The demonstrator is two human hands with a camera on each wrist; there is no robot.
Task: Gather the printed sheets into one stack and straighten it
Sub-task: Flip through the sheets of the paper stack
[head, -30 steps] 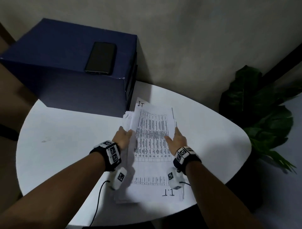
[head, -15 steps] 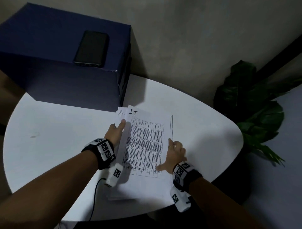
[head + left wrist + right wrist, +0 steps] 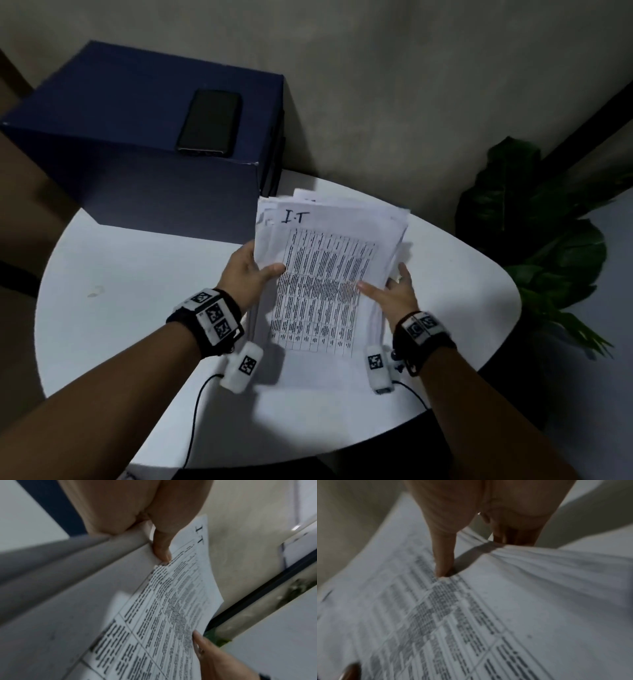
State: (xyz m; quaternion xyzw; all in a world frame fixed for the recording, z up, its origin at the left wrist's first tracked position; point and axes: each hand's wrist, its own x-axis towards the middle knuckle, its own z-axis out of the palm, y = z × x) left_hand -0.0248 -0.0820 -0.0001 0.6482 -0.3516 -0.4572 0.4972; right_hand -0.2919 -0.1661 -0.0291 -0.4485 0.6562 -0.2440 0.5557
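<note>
- Above the white round desk (image 3: 137, 308), just in front of the dark blue box (image 3: 144, 144), the stack of printed sheets (image 3: 329, 284) is held up between both hands, its far end raised toward the box and its near end low over the desk.
- The left hand (image 3: 245, 270) grips the stack's left edge, thumb lying across the top sheet and fingers hidden under the paper; the left wrist view shows the thumb (image 3: 161, 547) pressed on the printed table.
- The right hand (image 3: 394, 294) pinches the stack's right edge, thumb on the top sheet and fingers behind it; in the right wrist view the thumb (image 3: 444, 561) dents the paper beside the printed table.
- The top sheet carries a dense printed table and the handwritten letters "I.T" at the end nearest the box.
- Sheet edges fan out unevenly at the stack's far end and right side.
- A black phone (image 3: 209, 123) lies flat on top of the box.
- A dark green plant (image 3: 534, 240) stands to the right of the desk, well apart from the box.
</note>
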